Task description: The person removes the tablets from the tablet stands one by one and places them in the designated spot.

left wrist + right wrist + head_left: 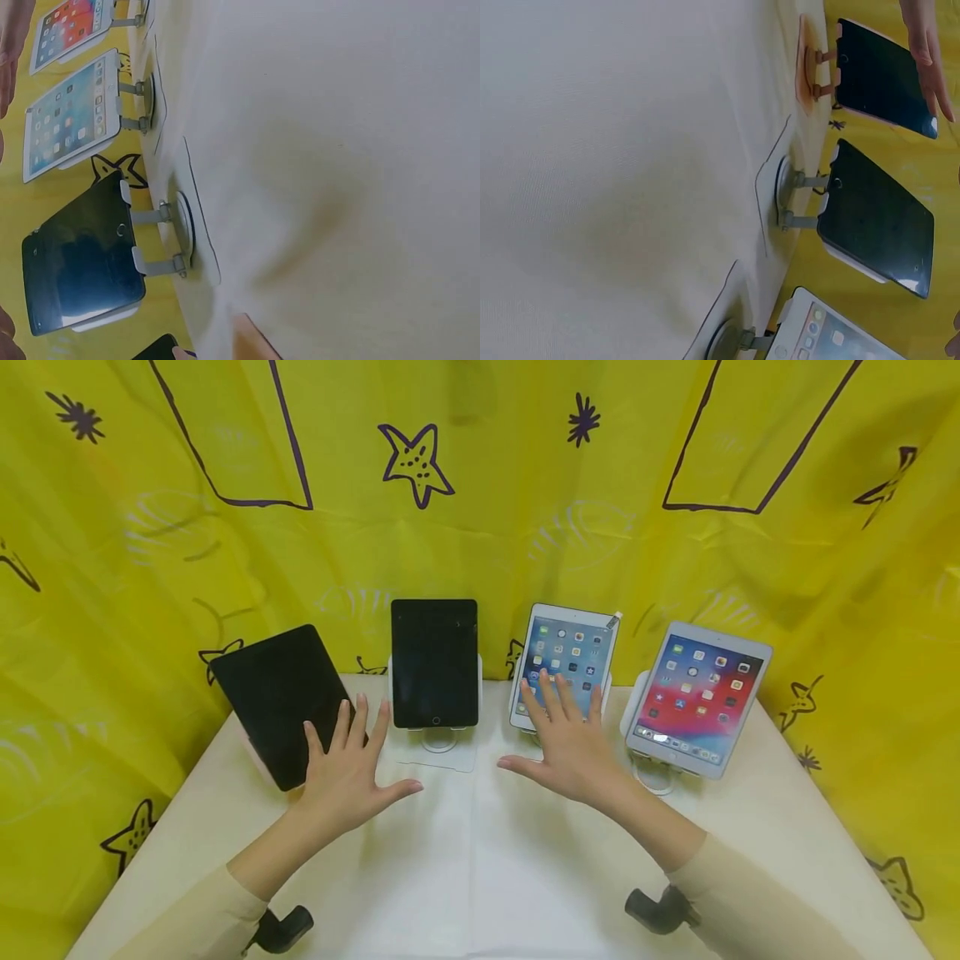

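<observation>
My left hand (341, 777) is held out with fingers spread, its fingertips overlapping the lower right of a black tablet (266, 702) with a dark screen. Also spread, my right hand (573, 752) overlaps the lower screen of a white tablet (562, 647) showing app icons on blue. Neither hand grips anything. Between them stands a second black tablet (435, 664), its screen dark. On the far right, another white tablet (697, 697) displays icons on red and blue. In the right wrist view, the left hand (928, 56) is seen in front of the leftmost tablet.
Each tablet leans on a stand; the second black tablet's stand (180, 225) has a round base. A white cloth (472, 877) covers the table. Behind hangs a yellow curtain (495, 543) with star drawings. Black wrist mounts (281, 931) stick out below both forearms.
</observation>
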Available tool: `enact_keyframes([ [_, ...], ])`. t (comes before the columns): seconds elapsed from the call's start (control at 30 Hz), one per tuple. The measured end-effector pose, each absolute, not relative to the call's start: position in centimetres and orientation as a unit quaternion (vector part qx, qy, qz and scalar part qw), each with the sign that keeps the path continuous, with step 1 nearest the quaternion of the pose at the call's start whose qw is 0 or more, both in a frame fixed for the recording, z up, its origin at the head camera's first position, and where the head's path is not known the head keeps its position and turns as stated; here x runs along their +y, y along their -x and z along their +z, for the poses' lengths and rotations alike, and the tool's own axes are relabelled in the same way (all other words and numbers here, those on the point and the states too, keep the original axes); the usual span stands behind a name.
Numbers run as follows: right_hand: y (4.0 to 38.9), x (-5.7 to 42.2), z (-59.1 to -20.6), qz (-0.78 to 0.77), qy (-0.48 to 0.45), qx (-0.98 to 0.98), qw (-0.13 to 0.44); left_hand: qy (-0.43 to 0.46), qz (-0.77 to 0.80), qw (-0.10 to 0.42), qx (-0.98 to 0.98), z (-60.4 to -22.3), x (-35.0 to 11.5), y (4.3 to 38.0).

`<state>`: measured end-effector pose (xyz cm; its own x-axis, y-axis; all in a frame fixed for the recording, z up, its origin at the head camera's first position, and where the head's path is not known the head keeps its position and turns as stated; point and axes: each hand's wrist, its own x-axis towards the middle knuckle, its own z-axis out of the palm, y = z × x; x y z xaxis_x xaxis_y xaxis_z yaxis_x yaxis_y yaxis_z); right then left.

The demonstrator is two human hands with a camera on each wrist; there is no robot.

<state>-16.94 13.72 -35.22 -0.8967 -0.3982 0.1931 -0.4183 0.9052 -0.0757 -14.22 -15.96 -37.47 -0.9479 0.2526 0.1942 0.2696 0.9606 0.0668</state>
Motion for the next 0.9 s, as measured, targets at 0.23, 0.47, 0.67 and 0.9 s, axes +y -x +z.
enact_keyframes([
  [0.23,17.2,12.5,-35.0,0.08,-0.207,-0.972,0.08,0.127,-0.058,0.118,-0.983,-38.1,-16.9,13.6],
  [0.47,18.0,11.7,-35.6,0.12,-0.222,-0.96,0.125,0.107,-0.1,0.138,-0.98,-38.2,-17.7,13.5],
  [0.67,18.5,10.4,-36.4,0.143,-0.251,-0.941,0.174,0.072,-0.162,0.127,-0.976,-38.3,-18.4,13.3],
  [0.9,18.7,9.0,-36.9,0.161,-0.259,-0.938,0.162,0.046,-0.207,0.145,-0.966,-38.5,-19.4,13.0],
])
